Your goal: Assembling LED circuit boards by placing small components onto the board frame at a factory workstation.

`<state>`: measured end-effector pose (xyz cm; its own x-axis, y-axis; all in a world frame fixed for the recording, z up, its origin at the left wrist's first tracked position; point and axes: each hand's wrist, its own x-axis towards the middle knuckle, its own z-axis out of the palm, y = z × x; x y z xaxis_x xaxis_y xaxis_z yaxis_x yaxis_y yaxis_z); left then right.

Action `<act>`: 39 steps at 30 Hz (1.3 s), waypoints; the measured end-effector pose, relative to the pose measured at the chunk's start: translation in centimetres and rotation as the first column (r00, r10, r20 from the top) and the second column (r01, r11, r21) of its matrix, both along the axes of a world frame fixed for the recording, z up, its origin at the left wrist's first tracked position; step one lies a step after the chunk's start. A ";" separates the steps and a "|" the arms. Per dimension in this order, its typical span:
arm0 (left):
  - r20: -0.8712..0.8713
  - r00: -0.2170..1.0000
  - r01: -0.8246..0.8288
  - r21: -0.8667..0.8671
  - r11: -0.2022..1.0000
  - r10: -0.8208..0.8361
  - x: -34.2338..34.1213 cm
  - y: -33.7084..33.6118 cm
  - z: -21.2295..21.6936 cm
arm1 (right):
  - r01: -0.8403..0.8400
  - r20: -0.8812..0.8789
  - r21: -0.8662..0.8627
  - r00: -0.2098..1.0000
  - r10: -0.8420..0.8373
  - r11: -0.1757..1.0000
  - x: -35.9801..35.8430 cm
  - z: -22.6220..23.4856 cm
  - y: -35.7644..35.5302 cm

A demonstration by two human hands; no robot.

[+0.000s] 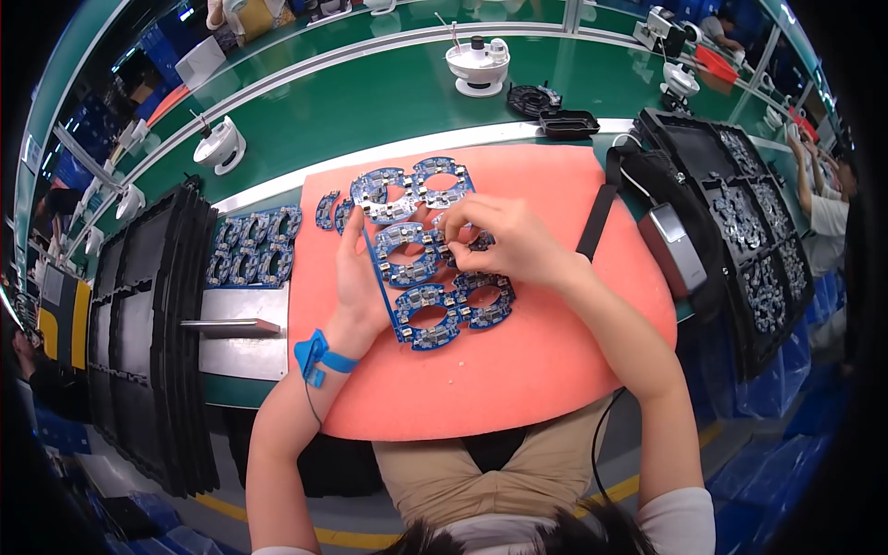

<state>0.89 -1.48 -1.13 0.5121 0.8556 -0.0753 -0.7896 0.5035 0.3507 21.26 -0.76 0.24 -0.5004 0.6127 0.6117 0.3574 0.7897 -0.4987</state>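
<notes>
A blue panel of ring-shaped circuit boards (pixel 427 319) is held over the salmon-coloured mat (pixel 481 388). My left hand (pixel 356 282) grips its left edge, the thumb lying along the rim and the other fingers mostly hidden. A blue strap (pixel 335 361) with a wire circles my left wrist. At the panel's right middle, my right hand (pixel 504 239) is closed, thumb and fingers pinching a ring-shaped board whose far part they cover. Small loose curved board pieces (pixel 326 209) lie on the mat past the panel's upper left.
More blue board panels (pixel 254 245) lie at left, above a metal plate (pixel 245 356). Black trays are stacked at left (pixel 139 333) and right (pixel 740 222), the right ones holding boards. A grey box-shaped device (pixel 672 248) sits right. White dispensers (pixel 478 67) stand on the green bench (pixel 370 106).
</notes>
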 end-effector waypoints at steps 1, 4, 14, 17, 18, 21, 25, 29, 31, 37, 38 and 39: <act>-0.001 1.000 -0.001 0.001 1.000 0.001 -0.1 0.1 -0.1 | -0.041 -0.110 -0.171 0.994 0.023 0.984 0.1 0.1 0.1; -0.039 0.999 -0.009 0.038 0.999 0.010 -0.1 0.4 -0.4 | 0.012 0.022 -0.020 1.000 -0.012 1.000 1.2 0.7 0.6; -0.144 0.980 0.137 -0.023 0.990 -0.139 0.6 -1.0 1.2 | 0.233 0.077 0.347 0.958 -0.275 0.908 1.2 0.0 1.2; -0.143 0.976 0.161 -0.026 0.987 -0.163 0.5 -0.9 0.4 | 0.228 0.065 0.342 0.962 -0.264 0.912 0.9 -0.1 1.0; -0.138 0.975 0.179 0.009 0.984 -0.176 0.5 -1.2 0.7 | 0.231 0.060 0.302 0.964 -0.260 0.925 0.8 0.0 0.8; -0.178 0.974 0.152 0.060 0.987 -0.139 0.8 -1.3 0.7 | 0.226 0.026 0.186 0.972 -0.235 0.956 1.0 0.0 1.0; -0.068 0.974 0.221 0.098 0.970 -0.215 0.1 -0.6 -0.2 | 0.120 -0.145 -0.132 0.980 -0.139 0.984 1.1 0.1 1.0; -0.148 0.979 0.155 0.089 0.984 -0.141 0.3 -0.7 0.4 | 0.133 -0.138 -0.130 0.979 -0.150 0.983 1.9 1.5 1.0; -0.106 0.982 0.166 0.093 0.982 -0.156 0.3 -0.6 0.3 | 0.154 -0.098 -0.016 0.983 -0.155 0.988 2.4 0.9 1.6; -0.109 0.980 0.177 0.094 0.980 -0.166 0.7 -1.1 0.9 | 0.192 0.044 0.263 0.977 -0.211 0.946 2.0 0.2 1.9; -0.111 0.980 0.174 0.089 0.981 -0.163 0.6 -1.0 0.8 | 0.187 0.042 0.288 0.977 -0.207 0.939 1.9 0.1 2.0; -0.120 0.979 0.178 0.110 0.978 -0.165 0.6 -1.0 0.6 | 0.182 0.040 0.314 0.978 -0.205 0.932 1.9 0.1 2.0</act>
<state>1.44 -2.47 -0.55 0.6461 0.7622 -0.0413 -0.6490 0.5770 0.4959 23.14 1.19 0.33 -0.4396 0.4896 0.7530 0.5439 0.8123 -0.2106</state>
